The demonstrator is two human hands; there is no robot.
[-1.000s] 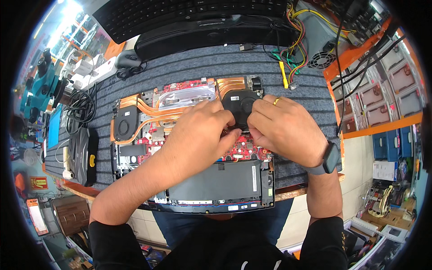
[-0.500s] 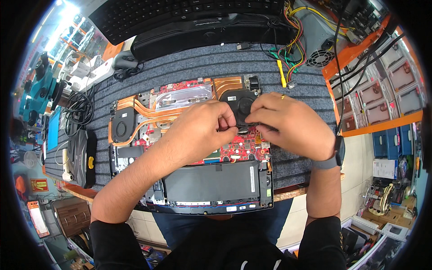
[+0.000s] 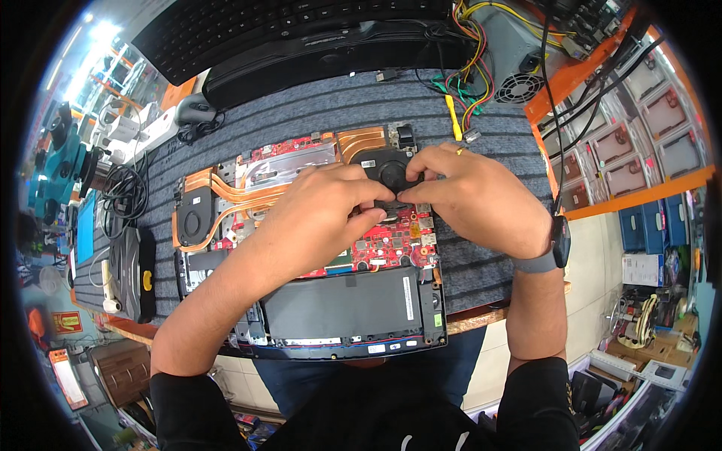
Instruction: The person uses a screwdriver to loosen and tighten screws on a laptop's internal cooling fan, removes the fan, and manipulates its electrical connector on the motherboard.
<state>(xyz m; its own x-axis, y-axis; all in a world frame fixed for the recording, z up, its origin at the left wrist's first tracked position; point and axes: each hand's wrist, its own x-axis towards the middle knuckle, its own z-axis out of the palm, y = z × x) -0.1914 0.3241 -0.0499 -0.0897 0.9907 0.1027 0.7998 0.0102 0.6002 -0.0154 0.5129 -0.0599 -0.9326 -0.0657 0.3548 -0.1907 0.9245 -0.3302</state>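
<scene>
An opened laptop [image 3: 342, 304] lies before me with its red circuit board [image 3: 380, 244], copper heat pipes [image 3: 233, 194] and wide black battery [image 3: 338, 307] bare. Both my hands meet at the lower edge of the black cooling fan [image 3: 390, 174] at its upper right. My left hand [image 3: 323, 207] comes over the board, index finger and thumb curled at the fan's lower left edge. My right hand [image 3: 474, 192] has its fingers bent in at the fan's right side, thumb against the lower rim. What the fingertips pinch is hidden. A second cooling fan [image 3: 197, 218] sits at the laptop's left.
A yellow-handled screwdriver [image 3: 453, 116] and a power supply [image 3: 511, 64] with coloured wires lie beyond the laptop. At the back stands a black keyboard [image 3: 278, 26]; a mouse [image 3: 194, 110] and coiled black cables [image 3: 126, 192] are left. Part drawers [image 3: 624, 150] line the right.
The whole scene has shifted slightly left in view. My right fingers have come closer in at the fan's lower rim, and my left thumb and index finger have parted a little.
</scene>
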